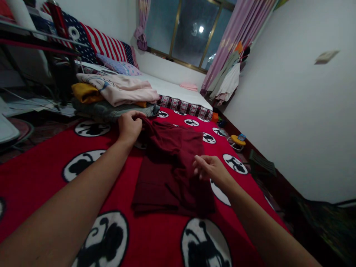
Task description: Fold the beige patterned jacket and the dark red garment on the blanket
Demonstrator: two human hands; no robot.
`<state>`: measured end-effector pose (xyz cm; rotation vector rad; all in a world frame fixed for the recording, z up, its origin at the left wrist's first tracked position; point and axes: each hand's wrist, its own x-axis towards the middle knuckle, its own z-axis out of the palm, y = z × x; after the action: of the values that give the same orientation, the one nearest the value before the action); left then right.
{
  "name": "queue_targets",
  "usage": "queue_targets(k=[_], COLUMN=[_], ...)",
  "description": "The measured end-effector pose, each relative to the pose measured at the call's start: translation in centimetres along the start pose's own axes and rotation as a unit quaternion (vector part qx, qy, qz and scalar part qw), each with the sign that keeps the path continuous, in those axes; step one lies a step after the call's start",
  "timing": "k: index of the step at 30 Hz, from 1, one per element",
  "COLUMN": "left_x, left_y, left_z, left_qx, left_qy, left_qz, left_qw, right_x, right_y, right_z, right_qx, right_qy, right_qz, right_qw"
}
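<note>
A dark maroon garment [167, 174], partly folded and rumpled along its upper part, lies on the red blanket [155, 241]; I cannot tell what kind of garment it is. At its far left corner my left hand [130, 125] has its fingers closed on a bunched end of the cloth. My right hand [210, 167] is at the garment's right edge, with loosely bent fingers and the thumb apart. Nothing shows in that hand, and whether its fingertips touch the fabric is unclear. Just beyond my left hand is a stack of folded clothes, with a pale pink top [125, 89] uppermost.
A mustard cloth [86, 92] and a grey-green garment [111, 111] are in the stack. A table [36, 39] with a red flask [58, 18] stands at the left. Beyond the blanket is a white bed surface [172, 87]. A yellow-topped stool [238, 140] is by the right wall.
</note>
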<state>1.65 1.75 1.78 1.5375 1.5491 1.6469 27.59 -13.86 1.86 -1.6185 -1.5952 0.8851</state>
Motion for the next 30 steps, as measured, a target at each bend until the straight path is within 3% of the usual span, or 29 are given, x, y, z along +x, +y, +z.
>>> queue_targets(k=[3,7,12,15,18,20,22,24,27,28,30], left_x=[0.1,-0.1,-1.4,-2.7,-4.2,-4.9,-5.2,-4.9,-4.2,-4.1,-4.1], left_y=[-0.3,-0.3,2.2,3.5,3.0,1.9,0.9,0.6,1.2,1.4,1.6], left_z=[-0.2,-0.3,-0.6,-0.1,1.3,2.3,2.9,2.9,2.3,2.2,2.6], left_qx=[0.070,0.135,0.268,0.248,0.158,0.137,0.153,0.175,0.198,0.199,0.177], left_qy=[0.056,0.064,-0.066,-0.241,-0.429,-0.469,-0.462,-0.459,-0.486,-0.494,-0.474], left_qz=[0.081,0.141,0.175,0.250,0.322,0.349,0.349,0.317,0.247,0.229,0.218], left_qw=[0.993,0.979,0.945,0.904,0.829,0.800,0.801,0.811,0.814,0.815,0.834], right_x=[-1.2,-4.1,-6.6,-6.2,-5.2,-4.9,-5.0,-5.2,-4.7,-4.0,-1.6], right_y=[-0.7,-2.1,-1.5,-0.6,-0.3,-0.6,-1.0,-1.3,-0.7,-0.2,1.2], right_z=[0.9,2.4,5.3,6.2,5.5,4.4,3.3,2.4,1.4,1.0,0.0], right_qx=[-0.136,-0.348,-0.464,-0.486,-0.439,-0.353,-0.270,-0.237,-0.231,-0.220,-0.180], right_qy=[0.007,-0.076,-0.028,-0.029,-0.022,0.024,0.063,0.037,-0.052,-0.053,0.001], right_qz=[-0.065,-0.127,-0.163,-0.165,-0.157,-0.180,-0.215,-0.216,-0.143,-0.119,-0.095], right_qw=[0.988,0.926,0.870,0.858,0.884,0.918,0.936,0.946,0.961,0.967,0.979])
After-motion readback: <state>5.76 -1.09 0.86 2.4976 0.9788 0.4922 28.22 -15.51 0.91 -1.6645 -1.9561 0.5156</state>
